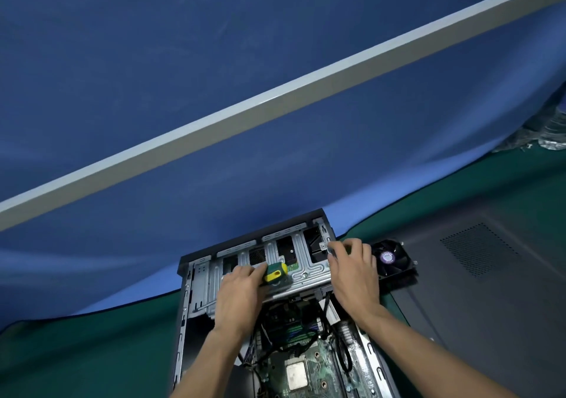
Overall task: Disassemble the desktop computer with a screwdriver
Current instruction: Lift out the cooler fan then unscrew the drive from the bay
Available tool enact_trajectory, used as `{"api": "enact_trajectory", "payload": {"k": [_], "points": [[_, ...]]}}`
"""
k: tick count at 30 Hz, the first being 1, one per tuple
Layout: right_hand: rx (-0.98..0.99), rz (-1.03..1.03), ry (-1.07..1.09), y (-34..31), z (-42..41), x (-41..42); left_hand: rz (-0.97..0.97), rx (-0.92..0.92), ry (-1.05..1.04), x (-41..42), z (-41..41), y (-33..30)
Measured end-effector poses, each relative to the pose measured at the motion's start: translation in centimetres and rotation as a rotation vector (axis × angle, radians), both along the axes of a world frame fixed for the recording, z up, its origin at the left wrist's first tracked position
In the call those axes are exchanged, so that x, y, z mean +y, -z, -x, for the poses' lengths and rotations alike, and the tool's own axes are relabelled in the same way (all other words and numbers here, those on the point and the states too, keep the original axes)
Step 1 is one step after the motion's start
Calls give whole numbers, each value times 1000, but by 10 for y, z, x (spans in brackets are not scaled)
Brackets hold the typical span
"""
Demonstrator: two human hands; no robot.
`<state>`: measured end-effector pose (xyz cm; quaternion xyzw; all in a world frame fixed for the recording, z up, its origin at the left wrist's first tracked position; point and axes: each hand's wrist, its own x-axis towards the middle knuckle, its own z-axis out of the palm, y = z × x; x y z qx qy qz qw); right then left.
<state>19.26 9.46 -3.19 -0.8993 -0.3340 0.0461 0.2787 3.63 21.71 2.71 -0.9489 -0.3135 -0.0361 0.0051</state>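
We see a green-covered counter (92, 351) backed by a blue partition (183, 61) with a grey rail. The open desktop computer case (275, 275) lies in front of us. Our left hand (239, 293) grips a green-and-yellow screwdriver (275, 272) — our right hand (355, 272) rests curled fingers on the case's drive cage edge, beside a loose black fan (392, 258).

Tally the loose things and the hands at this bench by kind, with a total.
Computer case: 1
Screwdriver: 1
Fan: 1
Side panel: 1
Hands: 2, left hand, right hand
Total: 6
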Motion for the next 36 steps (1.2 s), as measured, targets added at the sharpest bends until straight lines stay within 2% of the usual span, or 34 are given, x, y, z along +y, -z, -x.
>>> {"api": "enact_trajectory", "payload": {"k": [3,6,9,11,14,17,20,24,26,29,36], "points": [[27,-73,-68,-7,1,0,-39,-78,81,-6,-12,-13],[256,-253,-130,-28,5,3,-69,-129,155,-11,-27,-30],[491,-310,-175,-55,7,16,-50,-268,213,-19,-38,-40],[560,-356,-164,-71,6,24,-26,-334,193,-21,-42,-42],[421,-361,-107,-90,-1,29,105,-366,96,-18,-44,-41],[99,-298,-99,-105,-9,29,358,-268,-19,-11,-40,-29],[-45,-268,-153,-118,-15,30,516,-167,-152,-6,-28,-7],[-96,-272,-189,-124,-14,34,815,-246,-326,-1,-15,19],[-88,-283,-197,-122,-10,36,902,-320,-389,0,-12,26],[-70,-279,-216,-119,-4,39,936,-394,-428,2,-11,34],[-62,-248,-219,-117,2,44,909,-408,-414,4,-12,47]]}}
